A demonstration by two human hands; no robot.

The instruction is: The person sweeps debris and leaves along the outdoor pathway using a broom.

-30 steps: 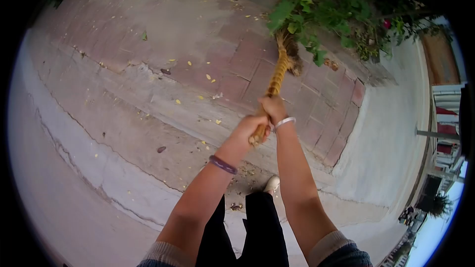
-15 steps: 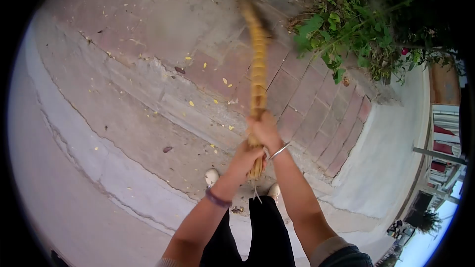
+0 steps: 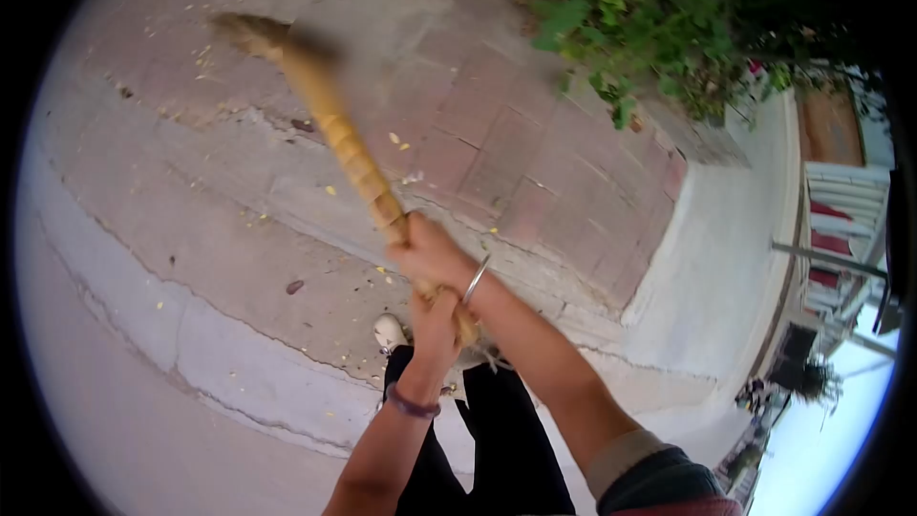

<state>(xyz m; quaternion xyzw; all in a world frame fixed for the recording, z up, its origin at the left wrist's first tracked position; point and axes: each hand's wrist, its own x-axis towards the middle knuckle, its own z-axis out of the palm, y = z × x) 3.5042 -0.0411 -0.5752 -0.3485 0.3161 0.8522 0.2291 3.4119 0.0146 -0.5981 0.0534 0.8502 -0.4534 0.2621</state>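
A straw broom slants from my hands up to the left, its yellow handle bound in rings. Its brush end is smeared by motion over the paving at the upper left. My right hand wraps the handle higher up, a silver bangle at its wrist. Just below it, my left hand is closed round the lower handle, with a purple bracelet on that wrist. The butt and a pale cord stick out beneath, near my trousers.
Reddish paving bricks lie ahead, with small yellow leaves scattered over the ground. Green plants grow at the upper right. A cracked concrete step edge crosses the left. My shoe stands on the lower level.
The broom's brush end has swung left from the upper middle to the upper left. Both hands have shifted left with it, still gripping the handle.
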